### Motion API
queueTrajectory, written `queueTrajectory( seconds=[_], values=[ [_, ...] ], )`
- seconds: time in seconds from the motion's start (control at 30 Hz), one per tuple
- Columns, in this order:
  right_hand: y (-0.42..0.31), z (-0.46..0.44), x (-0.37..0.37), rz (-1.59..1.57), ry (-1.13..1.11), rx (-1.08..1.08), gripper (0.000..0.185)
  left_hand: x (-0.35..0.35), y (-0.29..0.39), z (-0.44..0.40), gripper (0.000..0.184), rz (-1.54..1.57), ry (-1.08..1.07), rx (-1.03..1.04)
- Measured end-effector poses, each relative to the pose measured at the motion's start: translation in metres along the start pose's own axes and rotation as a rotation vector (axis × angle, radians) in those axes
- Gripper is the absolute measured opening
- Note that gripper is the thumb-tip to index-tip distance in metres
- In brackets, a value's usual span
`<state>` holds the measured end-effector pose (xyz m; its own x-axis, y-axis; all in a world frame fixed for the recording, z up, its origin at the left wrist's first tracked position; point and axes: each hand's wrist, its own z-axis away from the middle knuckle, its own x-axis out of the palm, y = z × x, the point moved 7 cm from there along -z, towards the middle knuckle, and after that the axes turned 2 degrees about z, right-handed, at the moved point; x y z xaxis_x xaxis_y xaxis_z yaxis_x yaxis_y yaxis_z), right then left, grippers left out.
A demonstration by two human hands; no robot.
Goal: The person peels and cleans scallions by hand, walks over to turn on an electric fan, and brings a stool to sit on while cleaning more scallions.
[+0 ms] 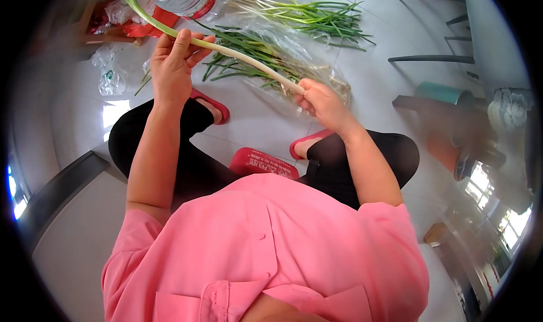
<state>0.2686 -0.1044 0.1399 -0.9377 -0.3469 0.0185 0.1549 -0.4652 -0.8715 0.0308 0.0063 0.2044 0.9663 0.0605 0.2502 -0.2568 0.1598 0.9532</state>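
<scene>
leek [235, 54] is held above greens [243, 46] on the floor [249, 134], pinched between thumb and fingers of the left hand [174, 67], its pale end gripped by curled fingers of the right hand [325, 103]; light, bendable and easily bruised, presumably; best grasped along the firmer shaft

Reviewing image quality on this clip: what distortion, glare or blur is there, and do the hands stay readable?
Head view: wide-angle bending, with black corners; head view: blown-out light at far left and lower right; head view: right side smeared around the teal cylindrical object; head view: bare left hand, bare right hand and long white-and-green stalk readable.
</scene>
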Motion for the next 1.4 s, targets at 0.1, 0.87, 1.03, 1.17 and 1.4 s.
queueTrajectory(
  seconds=[0.1, 0.87, 1.03, 1.17, 1.4],
  values=[
    [0.008, 0.004, 0.002, -0.181, -0.049, 0.134, 0.027, -0.001, 0.003, -0.002, 0.019, 0.007, 0.026, -0.002],
    [-0.065, 0.027, -0.030, -0.317, 0.368, -0.370, 0.038, 0.018, 0.034, 0.003, 0.019, 0.128, -0.015, 0.043],
    [-0.067, 0.023, -0.028, -0.511, 0.314, -0.407, 0.038, 0.013, 0.015, 0.010, 0.020, 0.030, 0.014, -0.058],
    [-0.068, 0.019, -0.029, -0.602, 0.294, -0.451, 0.039, 0.014, -0.004, 0.017, 0.022, 0.241, 0.143, -0.207],
    [-0.079, 0.021, -0.026, -0.641, 0.315, -0.489, 0.037, 0.019, -0.007, 0.025, 0.024, 0.251, 0.072, -0.208]
  ],
)
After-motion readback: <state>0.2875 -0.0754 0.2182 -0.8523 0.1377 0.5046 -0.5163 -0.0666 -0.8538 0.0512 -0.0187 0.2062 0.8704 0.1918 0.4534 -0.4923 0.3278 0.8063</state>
